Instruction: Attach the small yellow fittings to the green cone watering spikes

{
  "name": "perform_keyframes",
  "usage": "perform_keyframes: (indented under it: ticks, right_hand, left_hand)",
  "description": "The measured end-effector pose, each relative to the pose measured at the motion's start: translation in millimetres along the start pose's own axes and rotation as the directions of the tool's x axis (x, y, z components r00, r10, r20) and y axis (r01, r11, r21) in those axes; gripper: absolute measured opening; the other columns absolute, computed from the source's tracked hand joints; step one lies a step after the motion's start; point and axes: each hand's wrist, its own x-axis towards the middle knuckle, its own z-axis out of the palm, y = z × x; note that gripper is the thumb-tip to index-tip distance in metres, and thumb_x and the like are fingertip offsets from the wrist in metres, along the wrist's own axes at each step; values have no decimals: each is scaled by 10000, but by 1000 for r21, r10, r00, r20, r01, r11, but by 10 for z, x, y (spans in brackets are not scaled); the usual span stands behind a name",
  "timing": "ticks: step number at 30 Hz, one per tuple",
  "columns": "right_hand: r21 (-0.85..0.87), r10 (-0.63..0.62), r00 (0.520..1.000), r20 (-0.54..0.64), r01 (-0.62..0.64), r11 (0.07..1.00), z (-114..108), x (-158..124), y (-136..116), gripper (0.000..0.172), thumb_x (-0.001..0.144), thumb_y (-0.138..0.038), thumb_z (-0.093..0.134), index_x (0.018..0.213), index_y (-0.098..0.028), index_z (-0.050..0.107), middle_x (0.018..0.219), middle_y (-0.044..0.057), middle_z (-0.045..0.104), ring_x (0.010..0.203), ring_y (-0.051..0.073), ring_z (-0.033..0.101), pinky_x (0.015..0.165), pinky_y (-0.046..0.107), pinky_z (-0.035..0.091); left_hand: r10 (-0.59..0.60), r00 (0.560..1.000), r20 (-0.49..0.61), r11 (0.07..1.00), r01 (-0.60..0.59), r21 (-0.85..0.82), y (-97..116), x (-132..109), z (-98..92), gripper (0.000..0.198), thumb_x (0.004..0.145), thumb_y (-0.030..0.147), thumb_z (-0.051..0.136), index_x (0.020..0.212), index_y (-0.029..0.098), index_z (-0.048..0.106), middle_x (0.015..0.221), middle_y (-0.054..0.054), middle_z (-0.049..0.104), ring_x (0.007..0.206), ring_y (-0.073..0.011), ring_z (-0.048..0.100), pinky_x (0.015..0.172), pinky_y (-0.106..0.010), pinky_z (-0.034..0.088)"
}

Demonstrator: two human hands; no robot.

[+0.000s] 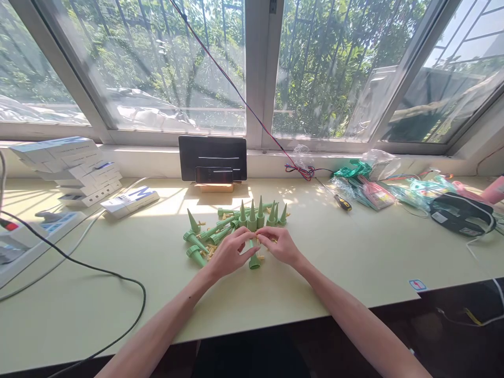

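Observation:
My left hand (235, 251) is closed around the narrow part of a green hollow plastic spike (254, 262), its thumb lying across it. The spike's open ribbed end points toward me. At the spike's far end, my right hand (280, 244) pinches a small yellowish plastic piece (257, 236), close to my left index fingertip. Just beyond my hands, several green spikes (260, 214) stand upright on their wide ends. Others (196, 254) lie on their sides at the left, with small yellow pieces (211, 251) scattered among them. My fingers partly hide the joint between spike and piece.
A pale table (354, 262) runs below the windows. A tablet (212, 152) and a phone (214, 175) lean in a wooden stand. White boxes (74, 168), a power strip (43, 236) and a black cable (118, 275) are left; a screwdriver (343, 202) and plastic bags (372, 191) right.

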Motion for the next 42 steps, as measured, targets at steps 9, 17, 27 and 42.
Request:
perform_keyframes:
  ticks: [9,17,27,42]
  right_hand:
    - [84,39,999,19,-41,996,9,6,-17,229,886,-390,603,854,-196,720,757,31,686,689,169,619,645,292,499]
    - [352,162,982,92,-185,917,-33,19,-13,261,872,-430,643,837,-176,692,718,26,685,609,128,562,592,271,476]
    - [375,174,976,132,-212,903,-24,18,7,314,850,-490,658,840,-179,695,708,21,675,603,124,554,615,276,484]
    - [396,163,973,164,-216,893,-33,18,-27,315,861,-490,651,874,-182,714,726,22,680,640,128,568,639,276,491]
  left_hand:
    - [25,998,-58,1000,-25,-1,14,11,12,166,965,306,546,1045,206,650,904,-28,608,554,-74,410,548,-226,382]
    - [115,974,-195,993,-118,-3,33,24,0,145,967,182,514,919,188,651,802,-16,594,605,-86,468,561,-212,394]
    - [116,968,-222,993,-119,0,82,34,-22,130,955,236,545,955,187,666,804,-19,627,543,-71,451,534,-210,414]
    - [135,960,-244,991,-136,14,87,41,-23,150,960,202,530,970,200,680,765,-11,615,571,-81,489,533,-205,408]
